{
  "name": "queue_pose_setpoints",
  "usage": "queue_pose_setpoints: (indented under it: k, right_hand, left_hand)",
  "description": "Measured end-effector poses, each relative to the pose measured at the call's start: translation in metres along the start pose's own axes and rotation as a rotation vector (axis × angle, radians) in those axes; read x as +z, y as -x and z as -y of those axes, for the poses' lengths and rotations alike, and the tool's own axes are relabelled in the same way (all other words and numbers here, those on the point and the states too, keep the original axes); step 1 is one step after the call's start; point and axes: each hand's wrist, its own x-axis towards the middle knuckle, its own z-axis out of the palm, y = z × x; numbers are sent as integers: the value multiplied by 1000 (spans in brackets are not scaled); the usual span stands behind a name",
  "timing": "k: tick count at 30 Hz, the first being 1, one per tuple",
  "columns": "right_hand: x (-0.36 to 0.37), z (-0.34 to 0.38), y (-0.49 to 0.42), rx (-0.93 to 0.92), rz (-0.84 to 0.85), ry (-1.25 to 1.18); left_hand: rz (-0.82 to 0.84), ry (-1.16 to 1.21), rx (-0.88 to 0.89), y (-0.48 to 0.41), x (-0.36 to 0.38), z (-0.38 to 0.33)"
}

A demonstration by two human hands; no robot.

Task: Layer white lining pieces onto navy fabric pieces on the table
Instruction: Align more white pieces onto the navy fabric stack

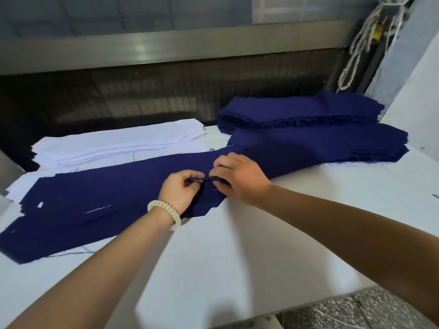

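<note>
Long navy fabric pieces lie spread across the left half of the white table, overlapping one another. My left hand, with a pale bead bracelet on its wrist, pinches a raised fold of the top navy piece. My right hand pinches the same fold from the right side, fingertips almost meeting the left's. A stack of white lining pieces sits behind the spread navy fabric at the back left. More white pieces show under the navy ones at the far left edge.
Two thick stacks of navy pieces lie at the back right of the table. A dark machine opening with a metal bar runs behind the table. White cords hang at the upper right. Speckled floor shows past the table's front right corner.
</note>
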Motion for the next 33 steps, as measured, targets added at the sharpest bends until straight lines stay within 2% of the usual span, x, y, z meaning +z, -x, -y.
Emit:
queue_pose_setpoints:
  k: [4, 10, 13, 15, 18, 24, 26, 29, 33]
  right_hand:
    - [2, -15, 9, 60, 236, 95]
    - [-2, -40, 22, 260, 468, 287]
    - [-6, -37, 28, 287, 574, 185]
    - [-10, -32, 31, 210, 631, 81]
    - [-15, -21, 33, 96, 653, -19]
    - [-17, 4, 30, -18, 695, -221]
    - [-15, 7, 29, 8, 662, -222]
    - [-11, 5, 26, 77, 594, -73]
    - [-9, -3, 31, 139, 618, -46]
  left_hand:
    - [-68, -8, -64, 17, -16, 11]
    - [-200, 92, -131, 42, -45, 28]
    - [-227, 7, -184, 47, -60, 43]
    - [-211, -59, -190, 52, -69, 51]
    - [-210, -147, -196, 61, -81, 61]
    - [-281, -305, -199, 75, -97, 76]
    - [-310, -363, -188, 79, -99, 79]
    - [-333, -422, -193, 81, -101, 82]
    - [-323, -518, -190, 81, -103, 82]
